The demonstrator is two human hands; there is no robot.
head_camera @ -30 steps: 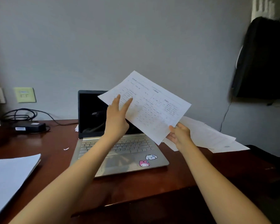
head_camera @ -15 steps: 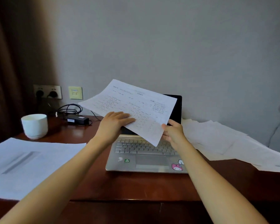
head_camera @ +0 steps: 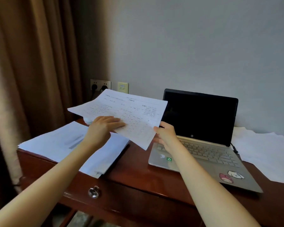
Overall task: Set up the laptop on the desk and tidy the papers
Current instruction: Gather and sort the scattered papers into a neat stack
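Wall sockets [head_camera: 97,84] sit half-hidden behind the sheet [head_camera: 121,110].

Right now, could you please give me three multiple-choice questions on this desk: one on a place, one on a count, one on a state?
1. The paper stack lies where? A left of the laptop B on its keyboard C behind it
2. How many hands hold the printed sheet? A none B one C two
3. The laptop is: A shut B open, screen dark C open, screen lit
Answers: A, stack on the desk's left end; C, left hand and right hand each grip it; B, lid up, screen black.
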